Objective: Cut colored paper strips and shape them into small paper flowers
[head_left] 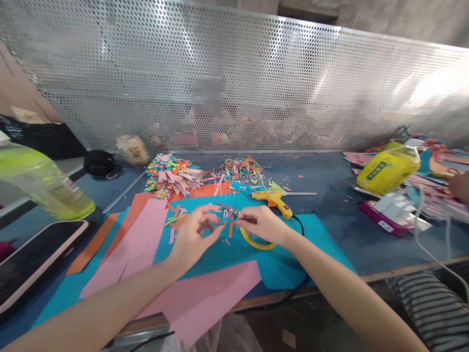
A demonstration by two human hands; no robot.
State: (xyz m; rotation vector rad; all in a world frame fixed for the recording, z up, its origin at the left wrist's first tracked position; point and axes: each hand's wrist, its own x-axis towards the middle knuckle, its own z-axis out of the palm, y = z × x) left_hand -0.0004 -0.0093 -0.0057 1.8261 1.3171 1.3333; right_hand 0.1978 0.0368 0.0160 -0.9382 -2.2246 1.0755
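Observation:
Over a blue sheet (pixel 190 264), my left hand (pixel 196 230) brings thumb and fingers together at a small blue paper piece (pixel 224 221). My right hand (pixel 258 221) faces it, fingertips pinched; what they hold is too small to make out. Between the fingertips lie a pale pink looped strip (pixel 227 212) and a thin metal tool, partly hidden. A yellow ring (pixel 261 245) shows under my right hand. Beyond that hand rests a yellow glue gun (pixel 274 199) with a glue stick in its back. Cut orange, pink and green strips (pixel 177 215) lie left of my fingers.
Pink sheets (pixel 142 239) overlap at left, beside a phone (pixel 40 259) and a green bottle (pixel 44 181). A layered paper craft (pixel 172 176) and scraps (pixel 242 171) sit behind. At right are a yellow pack (pixel 388 168), a cable and another person's hand (pixel 459 188).

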